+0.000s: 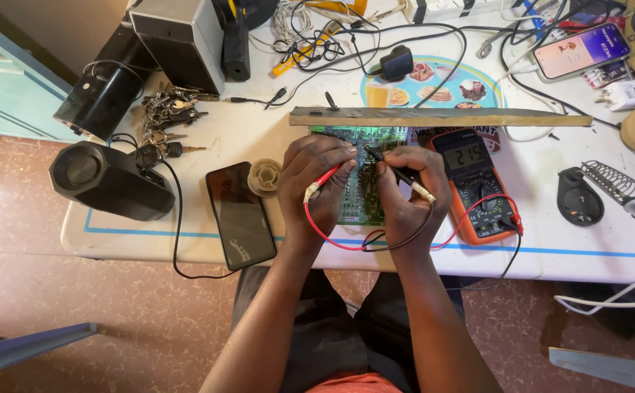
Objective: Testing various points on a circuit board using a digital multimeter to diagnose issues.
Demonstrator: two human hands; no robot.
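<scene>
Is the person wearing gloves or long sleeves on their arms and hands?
No. The left hand and the right hand are bare, with no gloves. No rings, watch or bracelets show. Both forearms are bare too, with no sleeves reaching into view. Lower down, dark trousers cover the lap, and a strip of reddish-orange cloth shows at the bottom edge.

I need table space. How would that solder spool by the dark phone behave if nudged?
The spool lies flat on its flange, so it would probably slide, not roll. It looks small, likely light, and may bump the phone close beside it.
</scene>
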